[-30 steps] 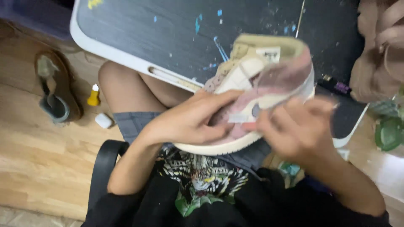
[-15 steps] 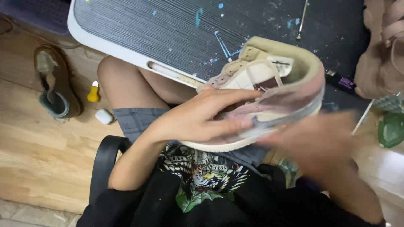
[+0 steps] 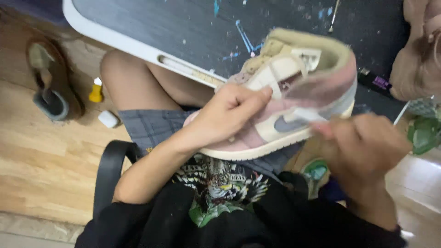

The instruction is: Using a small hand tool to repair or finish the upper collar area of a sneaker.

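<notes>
A pink and cream high-top sneaker (image 3: pixel 298 87) lies on its side over my lap, its sole facing me. My left hand (image 3: pixel 227 115) grips it around the toe and lace area. My right hand (image 3: pixel 363 144) is blurred, with its fingers closed by the sneaker's heel and side panel; a thin pale strip shows at the fingertips, and I cannot tell what it is. My legs in grey checked shorts are under the shoe.
A dark paint-speckled board (image 3: pixel 183 32) with a white rim leans in front of my knees. A sandal (image 3: pixel 50 82), a small yellow-capped bottle (image 3: pixel 95 91) and a white cap (image 3: pixel 109 118) lie on the wooden floor at left. A purple marker (image 3: pixel 376 82) rests on the board; a black chair armrest (image 3: pixel 110 170) is at left.
My right hand left the sneaker's side, swung down to the right, and now is back at the heel. The sneaker has tilted slightly in my left hand.
</notes>
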